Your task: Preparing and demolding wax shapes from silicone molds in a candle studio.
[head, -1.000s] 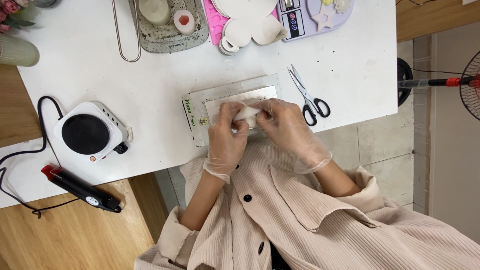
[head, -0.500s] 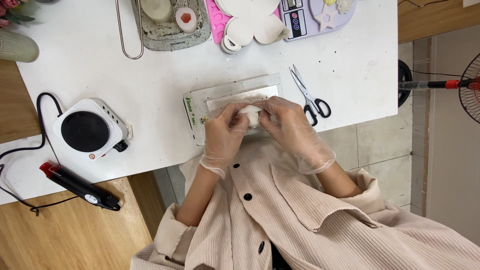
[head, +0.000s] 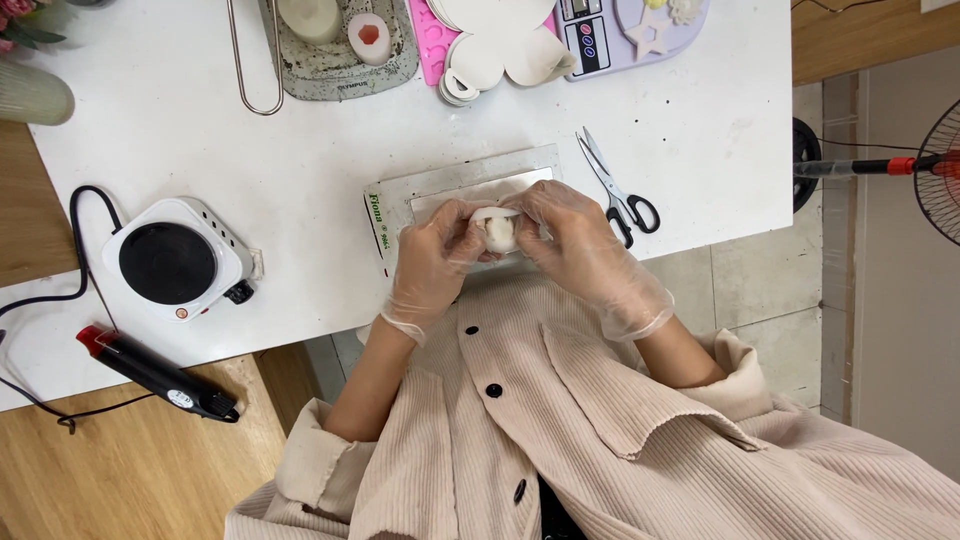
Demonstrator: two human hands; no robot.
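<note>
Your left hand [head: 432, 262] and right hand [head: 575, 245], both in clear gloves, pinch a small white lump [head: 497, 230] between the fingertips, held just above the metal tray [head: 395, 195] at the near edge of the white tabletop [head: 300, 150]. Scissors [head: 615, 190] lie just right of the tray; hot plate [head: 178, 262] and black heat tool [head: 160, 375] sit well to the left.

Item: small white rounded lump [head: 497, 230] | state: I see it pinched between gloved fingers | location: above metal tray [head: 460, 182]
</note>
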